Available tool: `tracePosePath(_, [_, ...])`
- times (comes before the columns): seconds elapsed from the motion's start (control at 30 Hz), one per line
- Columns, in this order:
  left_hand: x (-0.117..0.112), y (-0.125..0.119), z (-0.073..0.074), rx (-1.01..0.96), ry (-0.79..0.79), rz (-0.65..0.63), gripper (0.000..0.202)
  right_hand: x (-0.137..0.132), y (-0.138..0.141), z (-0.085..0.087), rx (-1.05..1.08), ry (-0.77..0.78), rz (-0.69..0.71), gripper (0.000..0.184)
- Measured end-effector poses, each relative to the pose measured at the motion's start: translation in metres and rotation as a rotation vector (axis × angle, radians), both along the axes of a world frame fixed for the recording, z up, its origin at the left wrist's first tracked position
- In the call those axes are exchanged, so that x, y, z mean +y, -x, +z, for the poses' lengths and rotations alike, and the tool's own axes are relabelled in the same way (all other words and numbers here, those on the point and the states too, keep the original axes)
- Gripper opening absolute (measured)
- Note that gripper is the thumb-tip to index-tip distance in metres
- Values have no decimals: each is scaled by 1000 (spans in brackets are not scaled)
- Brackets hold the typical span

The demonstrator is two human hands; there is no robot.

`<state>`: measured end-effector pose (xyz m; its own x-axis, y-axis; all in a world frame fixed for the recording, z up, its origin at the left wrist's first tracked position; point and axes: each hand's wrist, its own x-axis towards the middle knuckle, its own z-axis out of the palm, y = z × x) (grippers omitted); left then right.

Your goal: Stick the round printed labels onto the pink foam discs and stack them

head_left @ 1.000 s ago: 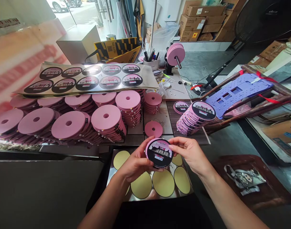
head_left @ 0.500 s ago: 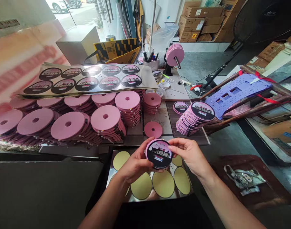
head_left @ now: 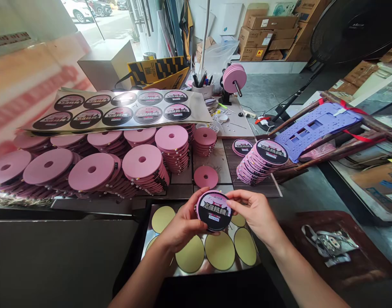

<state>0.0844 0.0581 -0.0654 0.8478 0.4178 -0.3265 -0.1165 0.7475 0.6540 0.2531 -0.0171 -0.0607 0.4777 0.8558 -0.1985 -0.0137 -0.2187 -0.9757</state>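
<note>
Head view, one person, two bare hands.

Left hand (head_left: 182,225): fingers curled around the left and lower edge of a pink disc (head_left: 214,210), thumb on the upper left rim. Closed grip; the disc rests in this hand.

Right hand (head_left: 254,215): thumb and fingertips pinched on the right edge of the same disc, the other fingers loosely bent behind. The palm is not on the disc.

Disc: held in the air between both hands, face up and tilted toward the camera. A round black label with white characters covers most of its face, and a pink rim shows around it. It sits just above a backing sheet (head_left: 220,250) at the near table edge; the sheet shows several bare yellow ovals with dark outlines.

Surroundings:
- One plain pink disc (head_left: 206,176) lies flat on the table (head_left: 217,159), just beyond the hands.
- A leaning stack of labelled discs (head_left: 263,160) stands to the right of it, with one more labelled disc (head_left: 242,146) flat behind.
- Rows of plain pink disc stacks (head_left: 141,167) fill the left half of the table, each disc with a centre hole.
- A sheet of unused black labels (head_left: 119,112) lies across the top of the rear stacks.
- A purple plastic panel (head_left: 311,127) rests on wooden poles at right.
- A pen cup (head_left: 201,88) and a stand with pink discs on a spindle (head_left: 234,78) sit at the back.
- A set of keys (head_left: 330,246) lies on a brown stool at lower right.
</note>
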Motion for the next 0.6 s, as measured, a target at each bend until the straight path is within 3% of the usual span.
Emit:
tracePosePath(0.17, [-4,-3,4,9,-70,31,74,-2,8,-1,-98,3,-20,17])
tracePosePath(0.33, [-9,-8,9,57,-233,110,70,-3,14,9,-613,4,-62,18])
tracePosePath(0.4, [-11,-10,9,83,-259,137,66,-3,13,10,-716,41,-96,25])
tracePosePath(0.47, [-13,-13,6,126,-254,170,54,-4,14,5,-573,70,-64,32])
tracePosePath(0.6, [-17,-20,0,264,-205,273,43,-8,23,-9,-26,-18,29,37])
